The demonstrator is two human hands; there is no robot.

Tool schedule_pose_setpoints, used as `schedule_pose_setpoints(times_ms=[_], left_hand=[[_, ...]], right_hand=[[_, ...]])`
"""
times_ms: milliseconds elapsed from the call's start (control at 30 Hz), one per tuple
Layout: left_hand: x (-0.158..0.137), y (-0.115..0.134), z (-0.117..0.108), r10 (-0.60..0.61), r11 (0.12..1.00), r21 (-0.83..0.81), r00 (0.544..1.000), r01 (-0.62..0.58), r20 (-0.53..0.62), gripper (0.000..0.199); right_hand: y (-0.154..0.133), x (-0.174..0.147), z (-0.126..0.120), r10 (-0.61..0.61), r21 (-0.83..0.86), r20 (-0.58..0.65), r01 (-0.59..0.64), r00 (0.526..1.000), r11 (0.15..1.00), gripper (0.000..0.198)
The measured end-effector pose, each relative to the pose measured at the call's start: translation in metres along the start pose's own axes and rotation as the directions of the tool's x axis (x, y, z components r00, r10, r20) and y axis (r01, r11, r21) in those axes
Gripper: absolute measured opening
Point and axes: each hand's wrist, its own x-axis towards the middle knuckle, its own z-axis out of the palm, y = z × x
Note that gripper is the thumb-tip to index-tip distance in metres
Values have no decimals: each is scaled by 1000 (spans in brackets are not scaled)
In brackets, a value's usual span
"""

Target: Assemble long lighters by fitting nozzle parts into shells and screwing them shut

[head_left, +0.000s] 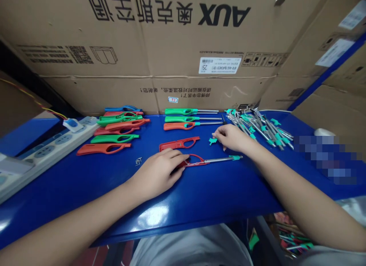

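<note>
My left hand (161, 172) rests over the rear of a red lighter handle half (196, 164), its fingers curled around it against the table. A thin wire lies in that handle, and a metal lighter tube (219, 159) sticks out to the right. Near the tube's tip sits a teal plastic piece (235, 157). My right hand (232, 137) pinches a small teal trigger piece (212, 141) between thumb and fingertips, just above the table. Another red handle half (179, 144) lies behind my left hand, apart from it.
Lighter handles (116, 139) in several colours lie in a column at left; some lighters with tubes (194, 119) lie at back centre. Metal tubes with teal pieces (261, 126) are heaped at back right. Small screws (138, 161), a power strip (54, 144) and a cardboard wall (143, 41) surround the blue table (128, 216).
</note>
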Motion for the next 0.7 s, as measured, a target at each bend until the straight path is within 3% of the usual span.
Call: schedule_pose_setpoints(times_ms=[233,367,500,700], left_hand=[[1,0,0,7,1000,-6,1000,-7,-2,35],[0,-1,0,6,1000,-16,1000,-6,11,33],[1,-3,0,-1,999,-37,1000,1,17,33],[1,-1,-1,-5,1000,-22,1000,6,20,32]], right_hand=[[5,3,0,-18,137,129,0,992,991,7],[9,2,-4,-208,-99,97,217,973,971,7],[15,-2,-8,-427,-213,146,450,892,867,21],[15,-2,-5,-458,-198,183,488,870,850,25]])
